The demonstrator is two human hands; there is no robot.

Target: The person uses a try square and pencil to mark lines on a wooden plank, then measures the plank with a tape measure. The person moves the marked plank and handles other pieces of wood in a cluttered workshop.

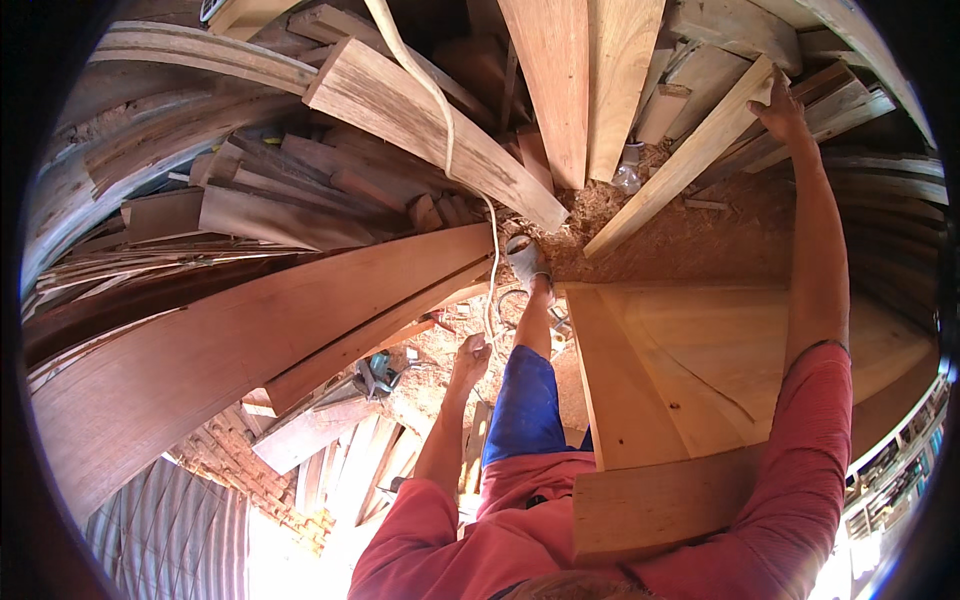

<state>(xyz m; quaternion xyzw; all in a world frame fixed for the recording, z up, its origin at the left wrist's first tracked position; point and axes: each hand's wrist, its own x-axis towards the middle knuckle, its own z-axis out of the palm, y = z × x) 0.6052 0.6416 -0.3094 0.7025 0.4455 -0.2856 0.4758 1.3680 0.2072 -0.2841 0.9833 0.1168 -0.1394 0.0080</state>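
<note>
My right hand (pixel 782 112) reaches far out to the upper right, its fingers at the upper end of a long light wooden plank (pixel 690 155) that slants down to the sawdust-covered floor. My left hand (pixel 473 358) is closed, low in front of me beside my bent leg. A pale cable (pixel 448 140) hangs down from the top and runs close by that hand; whether the fingers hold it is unclear. Under my right arm lie a wide wooden board (pixel 625 385) and a thick board end (pixel 665 505) close to my chest.
Two upright planks (pixel 555 80) and a weathered board (pixel 430 130) lean at the back. Stacked timber (pixel 290 205) fills the left, with a long reddish board (pixel 250 325) in front. A teal power tool (pixel 378 372) lies low left. Corrugated metal (pixel 175 530) stands at lower left.
</note>
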